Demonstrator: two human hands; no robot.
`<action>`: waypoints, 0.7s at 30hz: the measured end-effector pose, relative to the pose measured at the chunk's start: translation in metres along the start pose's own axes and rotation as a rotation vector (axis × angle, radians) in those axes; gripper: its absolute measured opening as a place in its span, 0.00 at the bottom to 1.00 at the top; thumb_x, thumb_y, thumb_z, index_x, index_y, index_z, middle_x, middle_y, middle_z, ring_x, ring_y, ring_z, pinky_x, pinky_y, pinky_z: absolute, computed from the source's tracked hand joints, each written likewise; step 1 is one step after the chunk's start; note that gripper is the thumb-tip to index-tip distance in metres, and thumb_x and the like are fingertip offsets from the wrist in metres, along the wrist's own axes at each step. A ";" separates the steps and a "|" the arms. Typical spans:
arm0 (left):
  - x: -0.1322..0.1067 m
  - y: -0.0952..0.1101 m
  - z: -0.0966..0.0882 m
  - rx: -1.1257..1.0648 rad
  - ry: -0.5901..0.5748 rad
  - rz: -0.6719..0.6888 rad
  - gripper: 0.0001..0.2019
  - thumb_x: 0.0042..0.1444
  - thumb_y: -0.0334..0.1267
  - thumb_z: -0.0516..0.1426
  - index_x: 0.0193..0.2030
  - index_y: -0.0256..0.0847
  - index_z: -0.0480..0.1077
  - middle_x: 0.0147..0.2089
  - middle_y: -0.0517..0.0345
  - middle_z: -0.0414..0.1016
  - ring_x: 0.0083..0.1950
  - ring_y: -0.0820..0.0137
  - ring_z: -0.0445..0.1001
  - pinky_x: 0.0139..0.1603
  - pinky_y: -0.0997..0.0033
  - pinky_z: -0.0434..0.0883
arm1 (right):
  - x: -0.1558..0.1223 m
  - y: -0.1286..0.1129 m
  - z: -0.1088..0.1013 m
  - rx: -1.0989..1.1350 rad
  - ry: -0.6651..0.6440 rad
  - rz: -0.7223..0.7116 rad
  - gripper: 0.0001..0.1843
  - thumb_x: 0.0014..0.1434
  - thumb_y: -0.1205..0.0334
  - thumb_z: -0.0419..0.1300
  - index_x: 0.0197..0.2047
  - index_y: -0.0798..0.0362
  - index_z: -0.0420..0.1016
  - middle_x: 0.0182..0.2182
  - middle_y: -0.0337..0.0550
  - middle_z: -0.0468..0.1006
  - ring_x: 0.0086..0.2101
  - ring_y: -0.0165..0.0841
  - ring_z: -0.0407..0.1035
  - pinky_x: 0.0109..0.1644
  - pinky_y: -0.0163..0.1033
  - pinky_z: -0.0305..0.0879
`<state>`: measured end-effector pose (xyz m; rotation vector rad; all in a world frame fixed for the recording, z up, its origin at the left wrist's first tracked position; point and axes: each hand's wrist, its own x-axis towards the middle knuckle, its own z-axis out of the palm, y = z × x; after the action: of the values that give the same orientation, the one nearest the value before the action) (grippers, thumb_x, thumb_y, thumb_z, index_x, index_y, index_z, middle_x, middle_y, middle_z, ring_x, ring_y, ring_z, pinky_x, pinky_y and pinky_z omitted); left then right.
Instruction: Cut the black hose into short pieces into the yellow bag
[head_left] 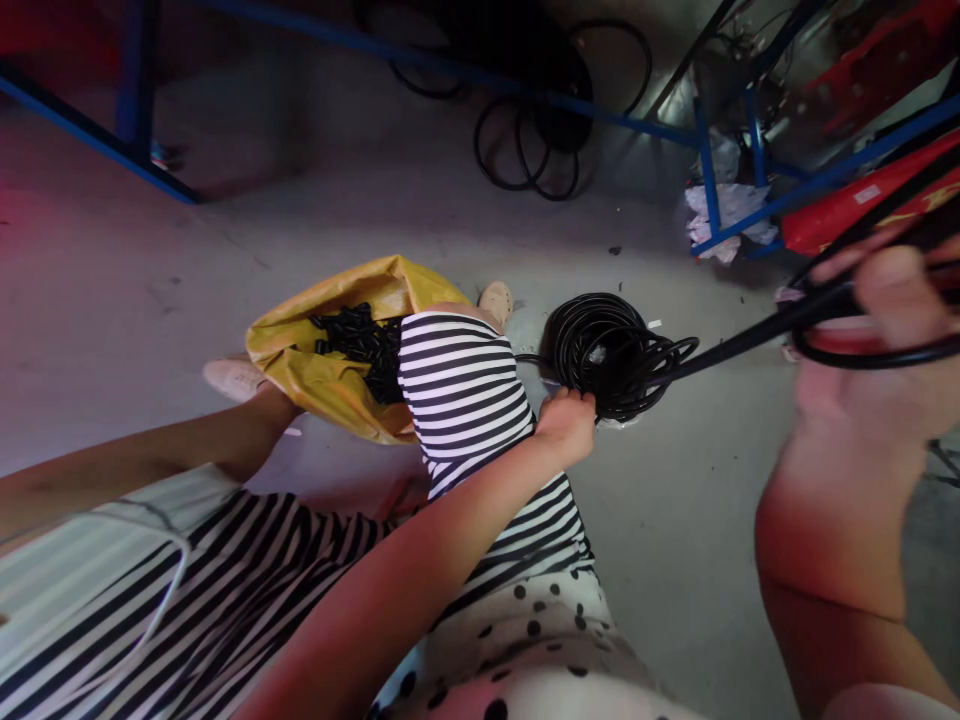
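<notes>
A coil of glossy black cable (592, 340) lies on the grey floor in front of my knees. My left hand (568, 425) is closed at the coil's near left edge, its fingers curled against the strands. Raised at the far right, my right hand (900, 290) grips black cable, slightly blurred. From there a taut bundle (750, 335) slants down to the coil, and a loop hangs below the hand. Between my legs sits an open yellow bag (330, 275), with many short black tube-like pieces (360, 340) inside. Striped cloth covers my lap and one knee.
Blue metal frames (525, 95) cross the far side, with loose black cable loops (525, 150) beneath. At the upper right are crumpled pale plastic (731, 215) and a red sack (840, 205). My beige shoes (495, 303) flank the bag.
</notes>
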<state>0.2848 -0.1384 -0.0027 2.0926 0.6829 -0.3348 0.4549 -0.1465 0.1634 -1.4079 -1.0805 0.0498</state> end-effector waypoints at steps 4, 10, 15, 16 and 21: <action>0.010 0.011 -0.030 -0.281 0.284 0.196 0.31 0.56 0.44 0.65 0.65 0.40 0.64 0.71 0.40 0.62 0.72 0.50 0.60 0.69 0.48 0.63 | -0.032 0.026 0.049 0.045 -0.002 0.042 0.19 0.50 0.57 0.74 0.33 0.50 0.65 0.32 0.33 0.69 0.36 0.33 0.75 0.45 0.46 0.74; 0.023 -0.005 -0.063 -0.602 0.348 0.088 0.10 0.67 0.41 0.53 0.45 0.40 0.73 0.40 0.52 0.79 0.42 0.61 0.77 0.47 0.62 0.73 | -0.053 0.159 -0.006 -0.375 0.086 0.282 0.13 0.57 0.54 0.66 0.38 0.51 0.68 0.36 0.38 0.75 0.40 0.33 0.73 0.53 0.45 0.71; 0.016 -0.027 -0.050 -0.643 0.386 0.081 0.05 0.65 0.36 0.55 0.43 0.42 0.71 0.38 0.57 0.79 0.39 0.66 0.76 0.44 0.67 0.72 | -0.086 0.268 -0.087 -0.719 0.268 0.913 0.11 0.46 0.69 0.66 0.32 0.53 0.68 0.31 0.37 0.73 0.39 0.32 0.71 0.47 0.38 0.70; 0.015 -0.029 -0.047 -0.637 0.381 0.081 0.04 0.65 0.36 0.55 0.43 0.42 0.71 0.39 0.57 0.79 0.40 0.66 0.77 0.45 0.67 0.72 | -0.094 0.280 -0.095 -0.703 0.266 0.962 0.10 0.46 0.70 0.65 0.31 0.53 0.68 0.29 0.36 0.72 0.36 0.31 0.70 0.42 0.35 0.70; 0.021 -0.033 -0.042 -0.732 0.420 0.012 0.05 0.65 0.35 0.55 0.45 0.41 0.70 0.43 0.55 0.80 0.43 0.67 0.78 0.49 0.66 0.74 | -0.123 0.306 -0.103 -0.520 0.191 1.197 0.08 0.45 0.69 0.66 0.28 0.55 0.70 0.19 0.32 0.70 0.21 0.26 0.62 0.22 0.30 0.61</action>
<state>0.2819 -0.0812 -0.0105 1.4585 0.8738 0.3385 0.6197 -0.2248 -0.1295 -2.3054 0.0501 0.5092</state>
